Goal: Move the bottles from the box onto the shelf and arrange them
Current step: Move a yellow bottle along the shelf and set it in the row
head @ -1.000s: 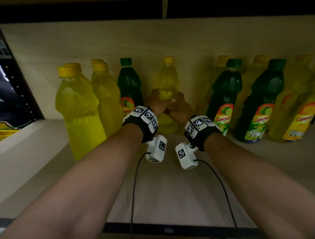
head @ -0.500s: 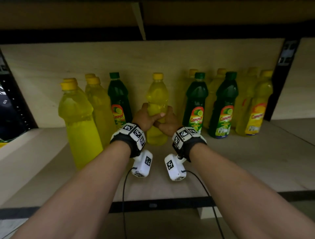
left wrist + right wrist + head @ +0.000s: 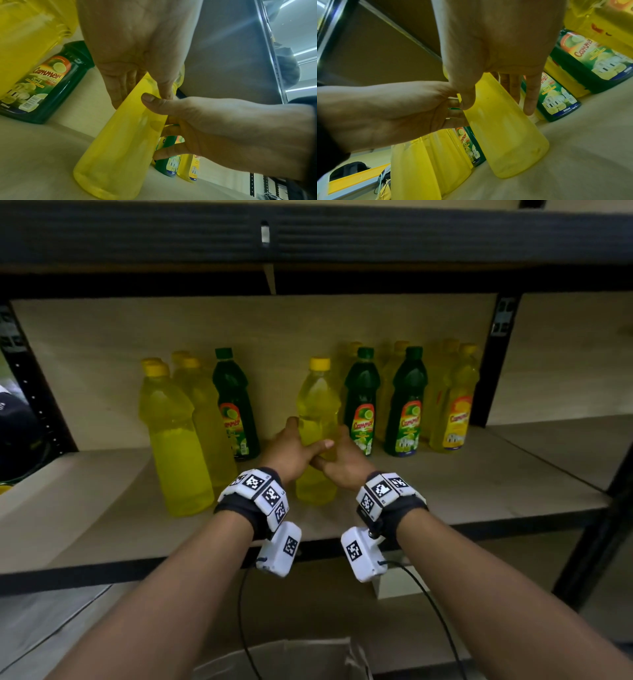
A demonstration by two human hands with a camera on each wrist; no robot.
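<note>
To the left of my grip stand the plain yellow bottles (image 3: 174, 440), bunched close, and just beside them a green bottle (image 3: 234, 409) with its label turned out; I judge that group is already placed.

My left hand (image 3: 291, 450) wraps the waist of the yellow bottle (image 3: 317, 412), thumb laid across its front and fingers (image 3: 118, 86) lying along its far side. My right hand (image 3: 344, 455) closes on the same bottle from the other flank, thumb meeting the left thumb, fingers (image 3: 529, 100) stretched down its side. So both hands have hold of one bottle, neither grip slack. The bottle stands upright with its base on the shelf (image 3: 479, 491), forward of the back row, in the gap between the two groups. I take the two-handed hold as a way to steady or turn it so it lines up with its neighbours.

Right of the grip are two more green bottles (image 3: 407, 405) and a labelled yellow bottle (image 3: 454, 409), with others half hidden behind them.

How many bottles stand in the back row I cannot count. This bottle shows no label from any view. The box (image 3: 291, 659) is cut off at the bottom edge, so I cannot tell what remains in it.
</note>
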